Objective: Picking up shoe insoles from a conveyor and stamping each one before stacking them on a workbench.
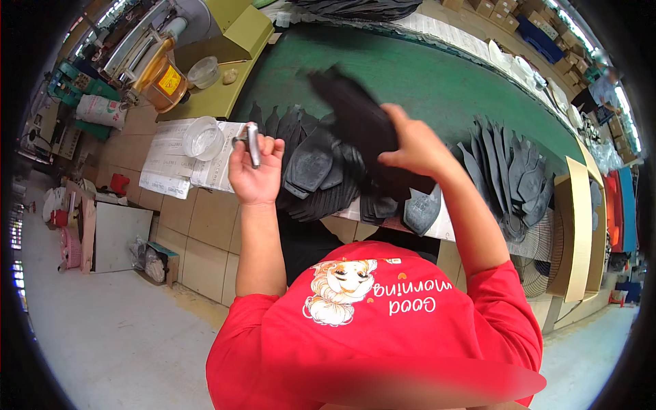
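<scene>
My left hand (pixel 256 174) is raised beside the table's near left edge, closed around a small silver metal tool (pixel 254 146) whose exact kind I cannot make out. In my right hand (pixel 418 147), fingers wrapped over its edge, is a dark, flat, flexible-looking piece (pixel 362 126), its far end smeared by motion. Below and left of that piece lies a pile of similar black shaped pieces (pixel 311 164), several with greyish faces. One grey-faced piece (pixel 421 210) rests at the near table edge, beneath my right hand.
Another fanned stack of black pieces (pixel 506 171) stands at the right, near an open cardboard box (pixel 577 232). A clear round tub (pixel 203 139) sits at the left, below a yellow-green machine (pixel 236 61). The green tabletop (pixel 437 89) stretches away; a person (pixel 601 89) is far right.
</scene>
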A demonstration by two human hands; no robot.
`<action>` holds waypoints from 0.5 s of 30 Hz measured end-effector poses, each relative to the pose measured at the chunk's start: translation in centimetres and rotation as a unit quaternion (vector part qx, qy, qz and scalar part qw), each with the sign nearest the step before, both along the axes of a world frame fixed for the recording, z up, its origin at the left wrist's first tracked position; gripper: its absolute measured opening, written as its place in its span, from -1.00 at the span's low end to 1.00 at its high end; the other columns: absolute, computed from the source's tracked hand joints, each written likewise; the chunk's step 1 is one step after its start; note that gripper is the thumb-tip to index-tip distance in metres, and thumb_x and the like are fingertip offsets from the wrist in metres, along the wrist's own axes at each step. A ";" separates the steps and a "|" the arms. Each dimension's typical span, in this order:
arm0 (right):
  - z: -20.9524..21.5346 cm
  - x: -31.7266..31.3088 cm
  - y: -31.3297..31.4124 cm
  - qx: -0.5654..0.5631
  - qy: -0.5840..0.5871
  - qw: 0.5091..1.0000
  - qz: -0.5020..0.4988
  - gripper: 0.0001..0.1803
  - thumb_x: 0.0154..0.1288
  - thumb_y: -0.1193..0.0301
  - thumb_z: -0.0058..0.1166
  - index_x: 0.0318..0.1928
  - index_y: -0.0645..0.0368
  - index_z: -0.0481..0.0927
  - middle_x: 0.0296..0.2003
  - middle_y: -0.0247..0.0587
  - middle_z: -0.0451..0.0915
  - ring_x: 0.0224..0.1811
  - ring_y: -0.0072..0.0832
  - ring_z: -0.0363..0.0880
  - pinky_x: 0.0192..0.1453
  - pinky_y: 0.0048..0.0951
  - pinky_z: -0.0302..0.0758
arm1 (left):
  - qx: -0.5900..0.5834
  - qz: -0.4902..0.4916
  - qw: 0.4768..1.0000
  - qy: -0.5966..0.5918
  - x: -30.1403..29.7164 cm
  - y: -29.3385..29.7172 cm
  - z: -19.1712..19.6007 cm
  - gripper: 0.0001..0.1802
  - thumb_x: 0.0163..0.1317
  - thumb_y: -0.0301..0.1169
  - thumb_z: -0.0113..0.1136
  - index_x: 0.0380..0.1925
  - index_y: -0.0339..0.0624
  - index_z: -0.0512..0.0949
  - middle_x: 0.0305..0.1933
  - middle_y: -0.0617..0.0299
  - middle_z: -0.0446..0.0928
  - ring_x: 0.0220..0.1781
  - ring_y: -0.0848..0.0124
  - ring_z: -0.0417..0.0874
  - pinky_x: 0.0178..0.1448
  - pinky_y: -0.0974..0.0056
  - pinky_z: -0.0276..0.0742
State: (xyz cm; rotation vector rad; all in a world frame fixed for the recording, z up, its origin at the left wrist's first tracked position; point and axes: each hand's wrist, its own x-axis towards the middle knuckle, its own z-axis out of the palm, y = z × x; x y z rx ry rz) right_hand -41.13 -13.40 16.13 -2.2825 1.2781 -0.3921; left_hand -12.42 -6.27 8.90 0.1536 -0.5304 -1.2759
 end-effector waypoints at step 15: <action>-5.4 2.5 -3.7 0.127 -0.139 0.981 0.052 -0.15 -0.15 0.37 0.41 0.25 0.23 0.40 0.04 -0.02 0.58 0.05 -0.26 0.58 0.21 -0.38 0.45 | 0.042 0.092 0.994 -0.042 2.8 2.4 -1.3 -0.72 0.31 -0.20 0.12 -0.14 -0.15 0.53 -0.38 0.30 0.44 -0.26 0.43 0.43 0.14 0.16 0.37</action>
